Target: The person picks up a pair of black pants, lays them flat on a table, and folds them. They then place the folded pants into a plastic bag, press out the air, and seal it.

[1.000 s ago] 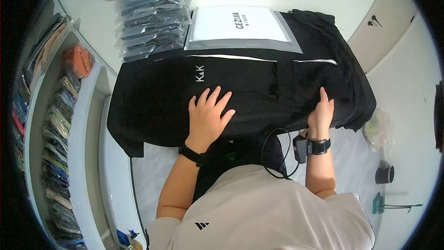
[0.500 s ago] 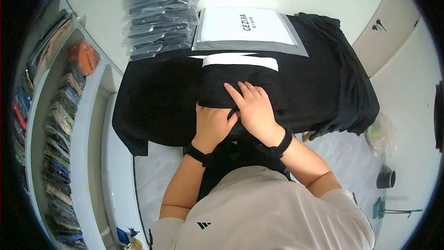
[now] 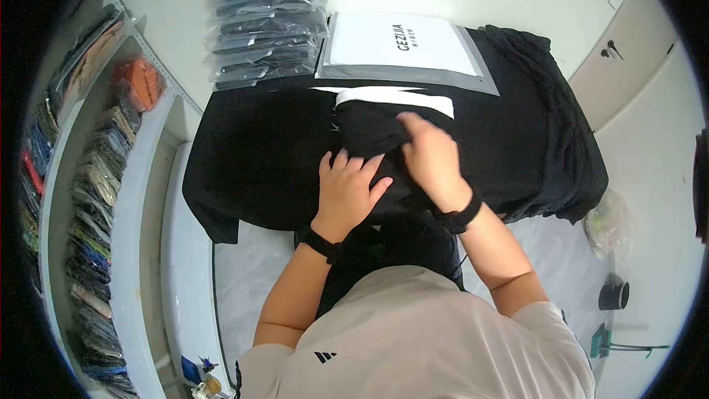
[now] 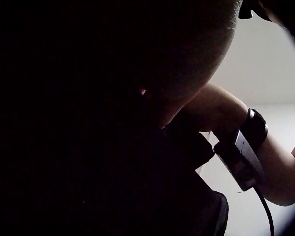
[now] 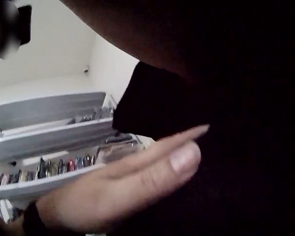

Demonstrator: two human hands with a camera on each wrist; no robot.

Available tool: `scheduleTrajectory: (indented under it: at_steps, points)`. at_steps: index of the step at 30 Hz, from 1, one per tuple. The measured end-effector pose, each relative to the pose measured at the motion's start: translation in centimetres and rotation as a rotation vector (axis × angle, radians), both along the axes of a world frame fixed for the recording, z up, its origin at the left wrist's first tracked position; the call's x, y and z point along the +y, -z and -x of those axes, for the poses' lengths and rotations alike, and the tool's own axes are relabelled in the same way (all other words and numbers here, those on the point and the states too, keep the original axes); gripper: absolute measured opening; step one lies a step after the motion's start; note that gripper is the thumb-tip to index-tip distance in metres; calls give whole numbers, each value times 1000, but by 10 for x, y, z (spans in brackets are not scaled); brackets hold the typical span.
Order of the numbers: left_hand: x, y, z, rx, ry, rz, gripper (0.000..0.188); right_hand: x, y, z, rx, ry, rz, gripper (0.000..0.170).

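Black cloth (image 3: 258, 155) lay spread out in front of the person, and on it, near the middle, sat a folded section (image 3: 369, 122) of black fabric with a white band (image 3: 395, 96) along its far edge. The left hand (image 3: 346, 188) rested palm down just at the near left side of that section, fingers fanned wide and thumb held out, gripping nothing. The right hand (image 3: 434, 159) was over the section's near right part, blurred — one finger pointed forward, but how the others lay, or whether they pinched the fabric, I could not tell. The left wrist view was mostly too dark to read. Beyond the folded section lay a white package (image 3: 402, 44) printed GEZIJIA, and left of it rose a stack of bagged items (image 3: 266, 26). Far to the left stood shelving (image 3: 140, 199), with an orange bundle (image 3: 140, 85) on it.
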State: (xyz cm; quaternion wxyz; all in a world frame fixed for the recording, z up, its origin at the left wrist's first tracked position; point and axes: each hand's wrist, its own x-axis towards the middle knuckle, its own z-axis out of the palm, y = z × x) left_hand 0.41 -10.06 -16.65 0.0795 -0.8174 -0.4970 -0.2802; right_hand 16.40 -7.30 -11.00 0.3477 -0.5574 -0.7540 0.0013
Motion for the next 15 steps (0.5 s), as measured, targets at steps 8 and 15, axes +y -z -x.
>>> scheduleTrajectory:
  at_steps: [8,15]
  points:
    - [2,-1,-2,-32,23,1,47,-5,-22,-121,1534,85,41,34]
    - [2,-2,-3,31,-3,31,48,-56,56,-211,1892,200,327,27]
